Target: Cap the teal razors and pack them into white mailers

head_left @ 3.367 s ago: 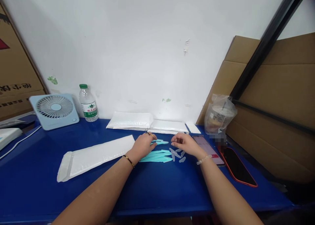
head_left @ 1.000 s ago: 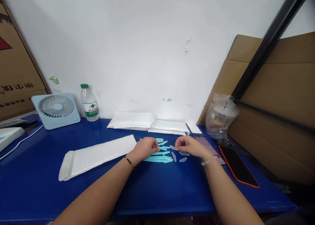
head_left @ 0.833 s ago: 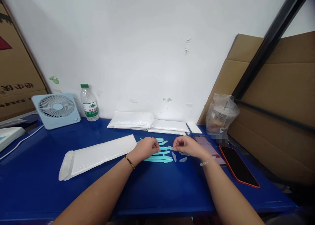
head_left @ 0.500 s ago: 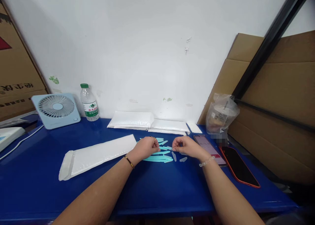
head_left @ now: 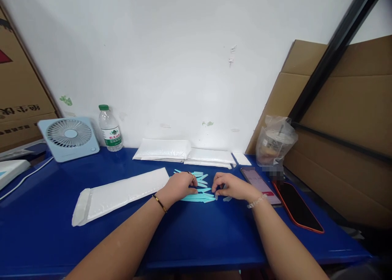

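Several slim turquoise eyebrow razors (head_left: 199, 198) lie fanned out on the blue table between my hands. My left hand (head_left: 182, 186) is closed over their left ends. Its thumb and fingers pinch one razor (head_left: 204, 190), whose tip sticks out to the right. Facing it, my right hand (head_left: 229, 186) has its fingers bent down in a pinch at a small translucent blade cap (head_left: 216, 197). Another clear cap (head_left: 227, 198) lies just under that hand, partly covered. A long white padded mailer (head_left: 122, 194) rests beside my left wrist.
More white padded packets (head_left: 162, 149) lie along the wall. At the left stand a blue fan (head_left: 73, 138) and a water bottle (head_left: 111, 130). On the right are a phone (head_left: 260, 185), an orange-cased phone (head_left: 298, 206) and a bagged cup (head_left: 275, 143).
My right hand has drawn off the razor it was touching and dropped to a loose cap. My left thumb has shifted slightly nearer me, onto another razor.
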### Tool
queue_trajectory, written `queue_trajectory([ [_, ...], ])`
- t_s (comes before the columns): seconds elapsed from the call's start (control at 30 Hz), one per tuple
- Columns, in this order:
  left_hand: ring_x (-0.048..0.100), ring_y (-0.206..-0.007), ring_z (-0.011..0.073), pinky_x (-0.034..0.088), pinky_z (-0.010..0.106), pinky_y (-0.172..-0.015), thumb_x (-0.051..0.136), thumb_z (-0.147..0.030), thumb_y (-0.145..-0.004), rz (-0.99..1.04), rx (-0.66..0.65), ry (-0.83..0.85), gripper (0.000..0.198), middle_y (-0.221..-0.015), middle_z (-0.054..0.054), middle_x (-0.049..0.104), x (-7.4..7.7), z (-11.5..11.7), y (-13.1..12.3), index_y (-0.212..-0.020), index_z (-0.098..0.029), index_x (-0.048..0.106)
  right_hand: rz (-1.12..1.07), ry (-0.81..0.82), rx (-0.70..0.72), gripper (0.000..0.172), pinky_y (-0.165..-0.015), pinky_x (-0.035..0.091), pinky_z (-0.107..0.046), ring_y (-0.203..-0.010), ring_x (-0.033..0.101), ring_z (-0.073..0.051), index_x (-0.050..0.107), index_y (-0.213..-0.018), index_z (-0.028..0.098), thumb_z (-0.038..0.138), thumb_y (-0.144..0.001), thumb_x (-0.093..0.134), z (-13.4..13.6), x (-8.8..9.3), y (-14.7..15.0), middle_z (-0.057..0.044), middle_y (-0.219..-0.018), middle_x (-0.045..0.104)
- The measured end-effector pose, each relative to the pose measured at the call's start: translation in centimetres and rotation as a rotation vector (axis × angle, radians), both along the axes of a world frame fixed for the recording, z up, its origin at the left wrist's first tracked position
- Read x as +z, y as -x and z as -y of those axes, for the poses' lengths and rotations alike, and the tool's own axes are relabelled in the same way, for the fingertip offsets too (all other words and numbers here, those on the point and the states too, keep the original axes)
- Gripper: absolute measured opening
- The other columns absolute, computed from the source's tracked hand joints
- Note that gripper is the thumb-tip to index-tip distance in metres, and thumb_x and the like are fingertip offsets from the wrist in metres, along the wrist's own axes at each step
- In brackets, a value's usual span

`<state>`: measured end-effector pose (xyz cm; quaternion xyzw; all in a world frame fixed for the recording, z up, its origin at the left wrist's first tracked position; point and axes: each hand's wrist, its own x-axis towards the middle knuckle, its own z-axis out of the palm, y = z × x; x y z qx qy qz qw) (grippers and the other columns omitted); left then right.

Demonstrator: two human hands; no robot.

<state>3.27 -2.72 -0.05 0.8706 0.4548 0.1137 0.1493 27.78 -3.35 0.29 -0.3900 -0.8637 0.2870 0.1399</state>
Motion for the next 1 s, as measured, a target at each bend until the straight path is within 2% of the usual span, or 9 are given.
queue_trajectory([
  [0.1, 0.059, -0.075, 0.0164, 0.039, 0.023, -0.061, 0.059, -0.026, -0.073, -0.030, 0.010, -0.009, 0.009, -0.080, 0.001, 0.067, -0.1, 0.1, -0.2, -0.078, -0.023, 0.066, 0.020, 0.022, -0.030, 0.008, -0.056, 0.044, -0.022, -0.064, 0.054, -0.011, 0.066, -0.077, 0.019, 0.025, -0.074, 0.063, -0.1, -0.4, 0.0, -0.002, -0.084, 0.058],
  [0.23, 0.059, -0.070, 0.0168, 0.040, 0.024, -0.063, 0.051, -0.019, -0.073, -0.067, 0.024, -0.073, 0.014, -0.073, 0.003, 0.066, 0.2, 0.2, -0.5, -0.069, -0.021, 0.064, 0.028, 0.049, -0.097, 0.006, -0.053, 0.040, -0.021, -0.060, 0.053, -0.011, 0.063, -0.078, 0.018, 0.021, -0.076, 0.059, -0.2, -0.7, -0.2, 0.000, -0.069, 0.060],
  [0.43, 0.057, -0.063, 0.0161, 0.038, 0.024, -0.059, 0.047, -0.017, -0.071, -0.069, 0.029, -0.084, 0.017, -0.068, 0.004, 0.064, 0.2, 0.2, -0.5, -0.064, -0.020, 0.062, -0.028, -0.041, -0.220, 0.009, -0.055, 0.040, -0.020, -0.059, 0.053, -0.011, 0.062, -0.078, 0.018, 0.016, -0.075, 0.055, -0.7, -1.1, 0.1, 0.000, -0.068, 0.061],
  [0.73, 0.057, -0.063, 0.0166, 0.037, 0.024, -0.057, 0.046, -0.017, -0.073, -0.067, 0.007, -0.111, 0.018, -0.071, 0.004, 0.065, 0.0, 0.2, -0.4, -0.066, -0.020, 0.062, -0.071, -0.063, -0.182, 0.007, -0.058, 0.040, -0.021, -0.063, 0.053, -0.011, 0.062, -0.079, 0.017, 0.022, -0.077, 0.057, -0.9, -1.4, 1.1, 0.000, -0.071, 0.061],
  [0.87, 0.057, -0.065, 0.0164, 0.038, 0.024, -0.060, 0.047, -0.017, -0.072, -0.068, 0.018, -0.098, 0.017, -0.071, 0.005, 0.065, -0.1, 0.2, -0.4, -0.066, -0.019, 0.062, -0.089, -0.079, -0.186, 0.015, -0.056, 0.038, -0.020, -0.061, 0.049, -0.010, 0.059, -0.093, 0.020, 0.020, -0.080, 0.052, -0.9, -1.4, 0.5, 0.002, -0.070, 0.056],
  [1.0, 0.057, -0.063, 0.0158, 0.038, 0.024, -0.058, 0.047, -0.016, -0.072, -0.072, 0.016, -0.105, 0.017, -0.070, 0.005, 0.065, -0.1, 0.1, -0.3, -0.065, -0.019, 0.062, 0.000, -0.090, -0.160, 0.021, -0.055, 0.036, -0.020, -0.056, 0.045, -0.010, 0.059, -0.098, 0.022, 0.017, -0.081, 0.048, -0.9, -1.2, 0.0, 0.004, -0.062, 0.050],
])
